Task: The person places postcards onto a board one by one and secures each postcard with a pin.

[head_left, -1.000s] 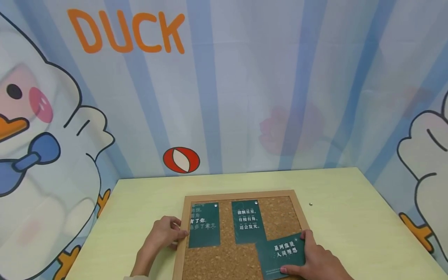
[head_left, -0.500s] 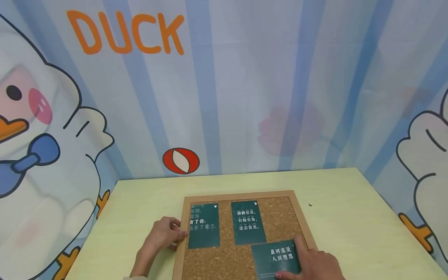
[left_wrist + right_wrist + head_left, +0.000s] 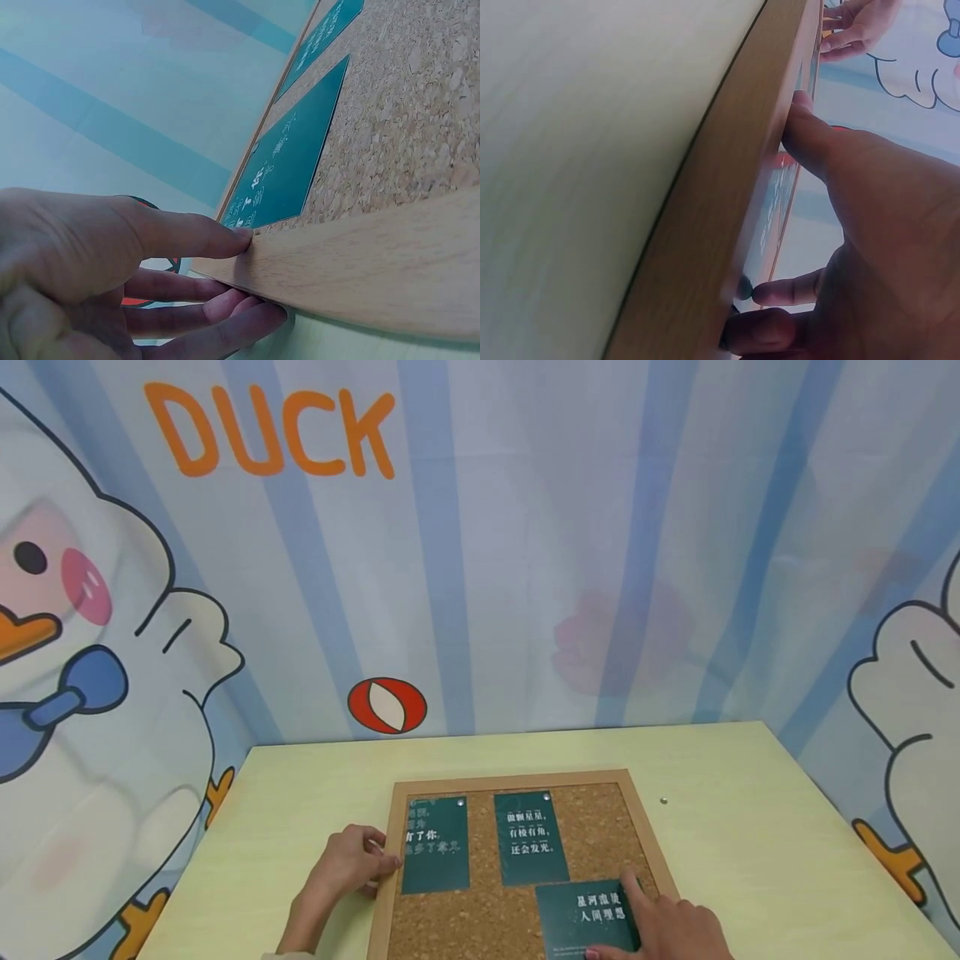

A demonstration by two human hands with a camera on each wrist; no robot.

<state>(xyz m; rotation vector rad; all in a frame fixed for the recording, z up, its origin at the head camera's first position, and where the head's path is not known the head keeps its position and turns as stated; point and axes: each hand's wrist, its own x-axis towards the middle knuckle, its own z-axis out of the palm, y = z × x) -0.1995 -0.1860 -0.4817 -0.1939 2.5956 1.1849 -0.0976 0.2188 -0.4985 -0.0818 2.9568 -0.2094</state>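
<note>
A wood-framed corkboard lies on the table. My left hand grips its left frame, the thumb on the upper face and the other fingers at the outer side, as the left wrist view shows. My right hand holds a dark green card with white lettering by its right edge, low on the board. The index finger is at the card's upper right corner and the thumb is lower down. In the right wrist view the frame hides most of this card. Two other green cards, left and middle, hang upright along the top.
Each upper card carries a silver pushpin, one on the left card and one on the middle card. Another small silver pushpin lies on the pale table right of the board. A printed duck curtain stands behind.
My right hand has brought the green card left and down, and turned it from a tilt to nearly straight on the board. The left hand stays on the frame.
</note>
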